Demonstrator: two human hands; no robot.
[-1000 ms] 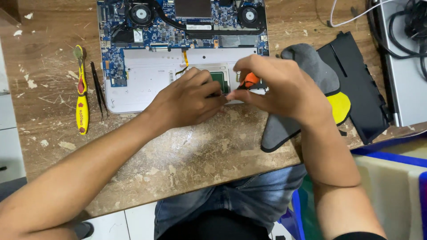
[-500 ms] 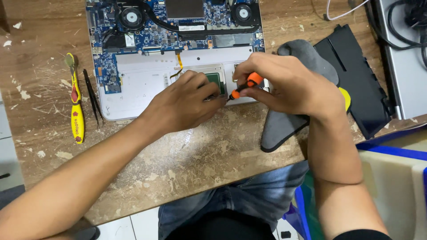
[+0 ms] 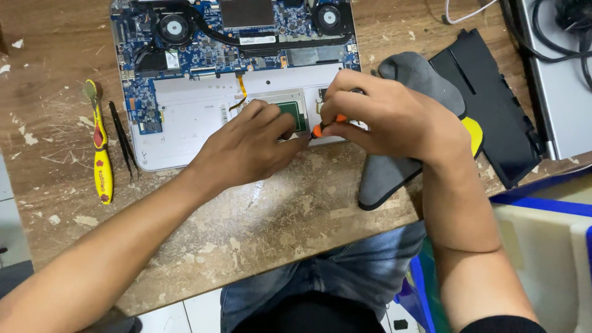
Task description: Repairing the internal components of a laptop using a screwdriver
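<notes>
Opened laptop (image 3: 203, 117), bottom cover off, lies on the worn wooden table (image 3: 290, 216), w/ its near edge just in front of the person. Board side up: blue circuit board (image 3: 203, 52) across the laptop's far half, pale inner shell on the near half. Two round fans (image 3: 174, 28) sit at the far corners of the board, dark heat pipe running btwn them.

Right of the laptop, touching its right edge, a grey cloth (image 3: 394, 172) lies over a bit of yellow; beyond that, further right of the laptop, a flat black panel (image 3: 493, 105) rests at an angle.

Left hand (image 3: 246, 145) lies palm down on the laptop's near edge, fingers curled and pressing beside the small green board (image 3: 291, 114) at the middle of the shell; whether it pinches anything, can't tell. Right hand (image 3: 388, 114) is closed round a small screwdriver w/ orange handle (image 3: 327, 125), tip end aimed at the laptop's near edge just right of the green board. The two hands nearly touch there.

Left of the laptop, well apart from both hands: yellow-and-red handled tool (image 3: 100, 154) lying lengthwise, and thin black tweezers (image 3: 123, 145) btwn it and the laptop's left edge.

A short orange ribbon cable (image 3: 240, 92) curls on the shell, just beyond the left hand.
</notes>
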